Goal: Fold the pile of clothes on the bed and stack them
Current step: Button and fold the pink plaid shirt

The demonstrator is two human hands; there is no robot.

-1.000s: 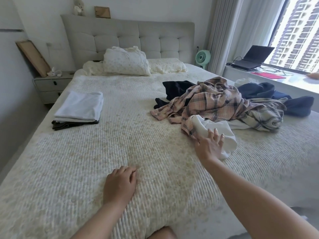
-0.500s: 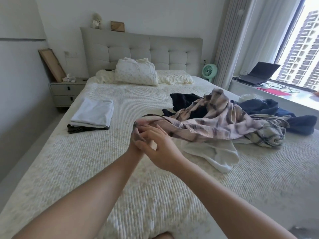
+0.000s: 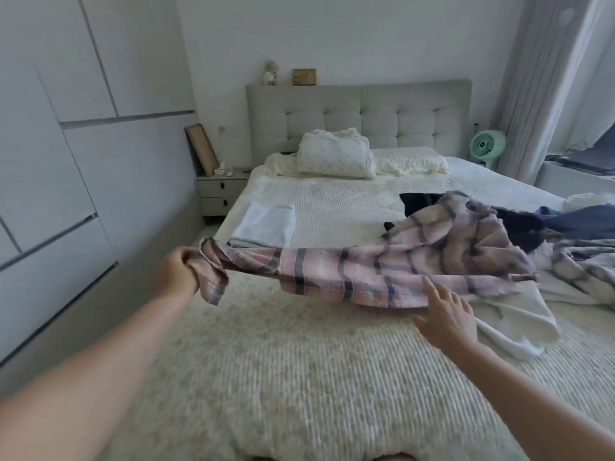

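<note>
Gripping the plaid shirt's (image 3: 382,277) end, left hand (image 3: 176,276); right hand (image 3: 446,322) spread beneath.

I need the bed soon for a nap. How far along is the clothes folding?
Early on. Done: a small folded stack with a white piece on top sits at the bed's left side. In hand: the left hand grips one end of the pink plaid shirt, stretched out from the pile, while the open right hand reaches for it. Left: the pile of dark, navy, checked and white clothes.
</note>
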